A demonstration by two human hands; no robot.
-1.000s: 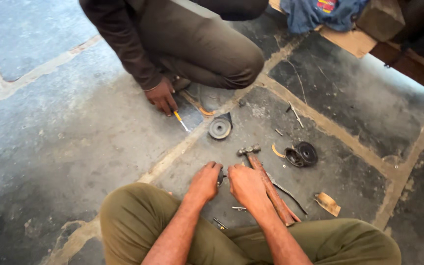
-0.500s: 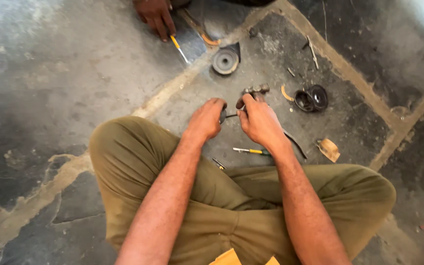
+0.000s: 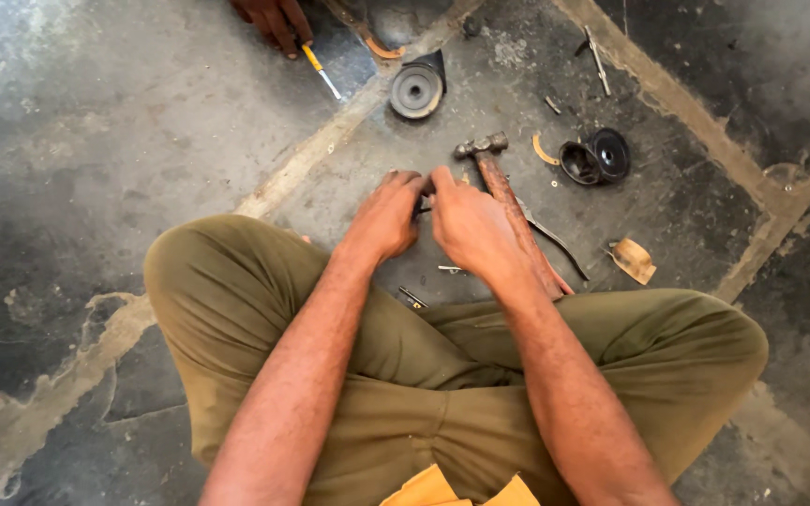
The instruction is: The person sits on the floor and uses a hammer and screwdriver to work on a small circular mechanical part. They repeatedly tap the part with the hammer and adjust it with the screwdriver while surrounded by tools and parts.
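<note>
I sit cross-legged on a stone floor. My left hand (image 3: 388,215) and my right hand (image 3: 469,225) meet low over the floor, fingertips pinched together on a small dark part that the fingers mostly hide. A hammer (image 3: 503,195) with a wooden handle lies just right of my right hand, its metal head pointing away from me. A thin dark metal rod (image 3: 555,244) lies beside the handle. A small screwdriver (image 3: 412,298) lies near my left knee.
A round metal pulley (image 3: 416,91) lies ahead. Two black rubber rings (image 3: 595,157) and an orange curved piece (image 3: 543,150) sit to the right, and a tan scrap (image 3: 634,260) nearer. Another person's hand (image 3: 274,19) holds a yellow-handled screwdriver (image 3: 319,70) at the top.
The view has tilted down and closer to my lap. My hands have stayed together over the same spot, drawing slightly tighter around the small part.
</note>
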